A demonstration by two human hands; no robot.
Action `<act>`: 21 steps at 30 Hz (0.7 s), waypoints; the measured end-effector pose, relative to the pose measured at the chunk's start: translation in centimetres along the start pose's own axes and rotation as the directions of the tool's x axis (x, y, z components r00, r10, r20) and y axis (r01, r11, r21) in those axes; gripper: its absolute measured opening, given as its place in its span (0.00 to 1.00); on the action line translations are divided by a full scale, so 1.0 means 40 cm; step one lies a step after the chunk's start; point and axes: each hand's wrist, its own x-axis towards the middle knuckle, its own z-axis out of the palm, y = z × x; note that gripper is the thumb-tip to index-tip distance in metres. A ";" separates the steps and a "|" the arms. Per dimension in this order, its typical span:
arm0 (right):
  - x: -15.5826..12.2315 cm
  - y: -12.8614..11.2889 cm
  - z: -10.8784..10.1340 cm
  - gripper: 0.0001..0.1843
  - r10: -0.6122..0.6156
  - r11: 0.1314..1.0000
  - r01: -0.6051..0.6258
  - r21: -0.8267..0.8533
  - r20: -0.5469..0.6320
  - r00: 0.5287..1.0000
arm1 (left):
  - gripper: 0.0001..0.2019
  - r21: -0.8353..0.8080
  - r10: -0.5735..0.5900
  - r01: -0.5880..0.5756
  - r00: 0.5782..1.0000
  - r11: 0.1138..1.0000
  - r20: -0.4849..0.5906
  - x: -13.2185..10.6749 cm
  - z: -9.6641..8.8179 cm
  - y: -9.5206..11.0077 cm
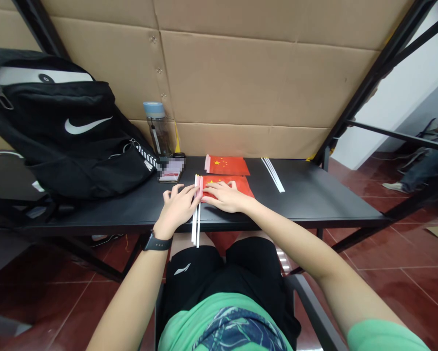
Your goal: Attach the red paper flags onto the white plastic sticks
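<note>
My left hand (178, 206) rests on the black table (314, 195), fingers spread, its fingertips touching two white sticks (196, 214) that overhang the front edge. My right hand (226, 197) lies flat on a small red flag with yellow stars (240, 184), pressing it down beside the sticks. A second red flag (228, 165) lies just behind it. Neither hand grips anything.
A black sports backpack (61, 131) fills the left of the table. A clear water bottle with a blue lid (157, 127) and a phone (172, 171) stand behind my left hand. More white sticks (273, 174) lie to the right. Cardboard panels form the back wall. Another person's legs show at far right (419, 170).
</note>
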 end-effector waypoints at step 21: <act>0.002 0.003 0.005 0.37 0.008 1.000 -0.008 0.001 0.003 1.000 | 0.24 0.043 0.000 0.000 1.000 0.999 0.005 0.004 0.002 0.000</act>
